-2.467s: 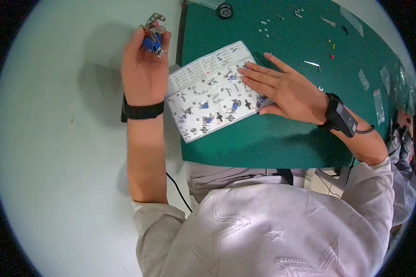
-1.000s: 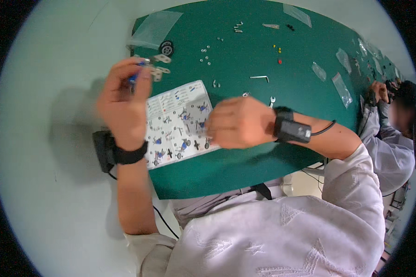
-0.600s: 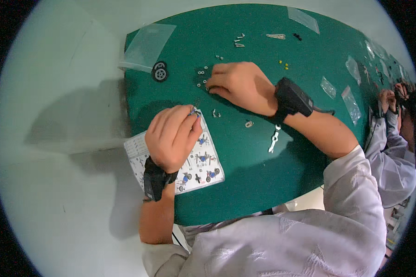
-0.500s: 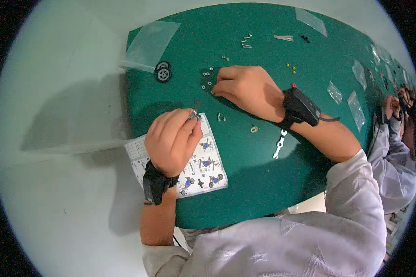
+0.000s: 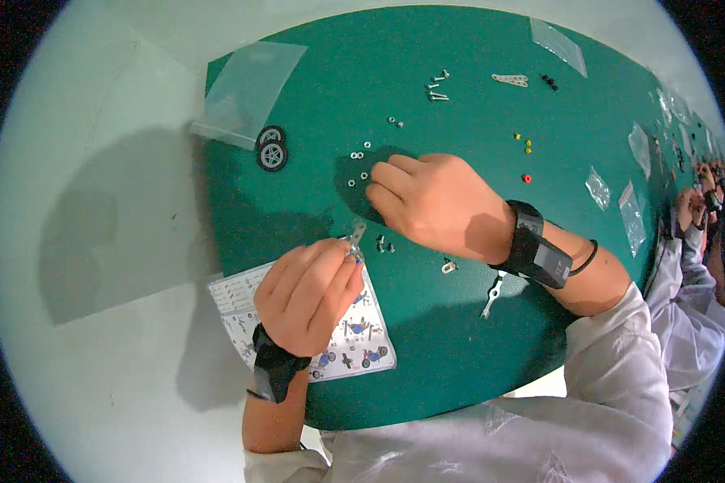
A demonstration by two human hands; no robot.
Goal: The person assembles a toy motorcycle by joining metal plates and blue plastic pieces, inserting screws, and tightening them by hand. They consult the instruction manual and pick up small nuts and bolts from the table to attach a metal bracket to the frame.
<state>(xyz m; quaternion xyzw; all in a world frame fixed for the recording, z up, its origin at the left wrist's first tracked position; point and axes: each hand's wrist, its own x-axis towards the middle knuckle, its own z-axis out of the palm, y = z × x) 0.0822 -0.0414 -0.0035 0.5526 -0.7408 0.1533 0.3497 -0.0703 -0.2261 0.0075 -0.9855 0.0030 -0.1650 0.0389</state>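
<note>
Pinching small silver metal bracket, blue bit underneath, in left hand

Your mat is dark green, and the table on the left is pale grey. The wheels are black with grey hubs, and your wristbands are black.

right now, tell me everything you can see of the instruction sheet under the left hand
The instruction sheet is a white paper page printed with small blue, grey and black assembly drawings. It lies flat, turned at an angle, at the near left edge of the green mat, with one corner out over the pale table. The left hand, which holds a small metal part, covers its middle; whether the hand rests on it cannot be told.
</note>
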